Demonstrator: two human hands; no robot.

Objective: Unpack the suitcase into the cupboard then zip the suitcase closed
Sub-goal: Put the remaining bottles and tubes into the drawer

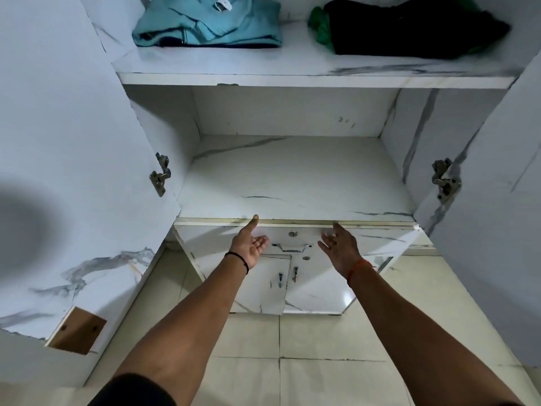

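Fingers (260, 240) of both hands are held spread and empty at the lower shelf (292, 183) edge; the suitcase is not shown, so the nearer hand cannot be told.

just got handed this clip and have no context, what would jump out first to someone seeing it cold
Two bare arms reach forward from the bottom, the left hand and right hand open and holding nothing, at the front edge of the lower shelf of an open white marble-patterned cupboard. On the upper shelf lie folded teal clothes on the left and a black and green bundle on the right. No suitcase is in view.
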